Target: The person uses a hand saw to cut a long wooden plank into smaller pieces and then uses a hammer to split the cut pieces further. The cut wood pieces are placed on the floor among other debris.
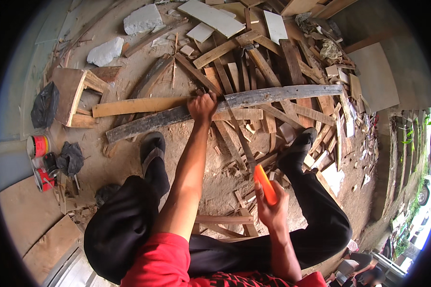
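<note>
A long weathered grey plank (273, 94) lies across the scene in front of me, on top of other wood. My left hand (202, 105) is closed on it near its middle, fingers curled over the far edge. My right hand (272, 203) is wrapped round the orange handle (265, 184) of a handsaw. The saw's thin blade (242, 138) slants away from the handle up to the plank, meeting it just right of my left hand. A lighter yellowish board (141, 106) runs beside the plank on the left, its right end by my left hand.
Scrap wood (254, 62) is heaped beyond and right of the plank. White rubble chunks (142, 20) lie far left. A wooden box frame (76, 98), black plastic bags (71, 159) and red cans (44, 179) stand left. My feet (297, 150) flank the work. Another person (366, 268) is at lower right.
</note>
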### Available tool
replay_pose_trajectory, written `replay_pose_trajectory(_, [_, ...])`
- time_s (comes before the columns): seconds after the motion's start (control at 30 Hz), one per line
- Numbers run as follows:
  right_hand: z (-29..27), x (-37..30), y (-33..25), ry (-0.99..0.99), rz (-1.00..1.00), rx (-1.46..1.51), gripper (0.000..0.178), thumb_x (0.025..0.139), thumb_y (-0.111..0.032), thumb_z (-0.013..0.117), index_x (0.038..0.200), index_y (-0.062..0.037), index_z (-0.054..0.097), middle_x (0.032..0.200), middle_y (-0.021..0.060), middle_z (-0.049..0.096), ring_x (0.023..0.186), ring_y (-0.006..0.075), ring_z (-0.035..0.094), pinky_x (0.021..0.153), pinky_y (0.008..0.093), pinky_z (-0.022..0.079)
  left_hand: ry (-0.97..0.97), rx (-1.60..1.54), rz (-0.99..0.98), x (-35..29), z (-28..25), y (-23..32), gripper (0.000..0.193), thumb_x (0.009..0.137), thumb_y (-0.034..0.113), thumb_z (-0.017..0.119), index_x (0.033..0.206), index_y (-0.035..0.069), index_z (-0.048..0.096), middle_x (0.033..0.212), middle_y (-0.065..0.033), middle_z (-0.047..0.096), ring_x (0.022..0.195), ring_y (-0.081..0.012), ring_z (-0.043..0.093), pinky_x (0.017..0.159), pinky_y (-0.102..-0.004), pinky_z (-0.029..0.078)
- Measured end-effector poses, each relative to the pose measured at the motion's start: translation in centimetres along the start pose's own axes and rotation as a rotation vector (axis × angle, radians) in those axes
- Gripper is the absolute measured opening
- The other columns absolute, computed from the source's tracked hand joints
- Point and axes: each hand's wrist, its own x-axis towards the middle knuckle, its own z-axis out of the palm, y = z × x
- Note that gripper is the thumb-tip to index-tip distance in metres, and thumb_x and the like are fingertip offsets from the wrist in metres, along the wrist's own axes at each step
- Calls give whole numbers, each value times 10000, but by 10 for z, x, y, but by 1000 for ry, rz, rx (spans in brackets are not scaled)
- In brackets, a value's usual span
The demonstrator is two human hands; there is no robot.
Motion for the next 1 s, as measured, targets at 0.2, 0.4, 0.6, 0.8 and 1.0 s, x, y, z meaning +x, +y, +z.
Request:
replay_pose_trajectory(0.2, [23,18,6,-2,-105,-10,264,903,-205,705,816,10,579,583,198,558,507,333,605,494,381,444,-12,8,-2,13,-1,-5,446,896,338,467,644,70,718,681,-187,686,633,-349,680,672,-447,527])
replay_pose_trajectory(0.4, [34,-4,62,86,-183,14,209,915,-182,677,919,23,639,651,144,612,564,208,597,537,342,467,0,23,-11,15,2,2,389,853,312,523,607,78,712,661,-188,680,592,-330,684,592,-439,528])
replay_pose_trajectory(0.6, [64,51,47,3,-85,86,228,932,-183,660,833,14,600,610,65,540,546,102,474,491,292,382,-32,-48,-6,27,9,-9,386,861,325,533,674,51,731,699,-182,695,634,-336,694,628,-446,541])
replay_pose_trajectory(0.8, [49,24,54,50,-221,93,193,898,-139,685,870,42,627,615,179,601,531,219,619,514,336,467,-171,55,-78,24,-17,3,359,869,310,522,736,65,750,816,-164,726,757,-310,721,734,-420,545])
replay_pose_trajectory(1.0, [90,89,53,35,-126,225,270,905,-217,705,826,22,608,582,151,557,486,182,526,485,336,423,-198,-7,-58,19,7,-20,307,840,223,502,785,62,758,841,-163,728,818,-323,720,743,-439,550])
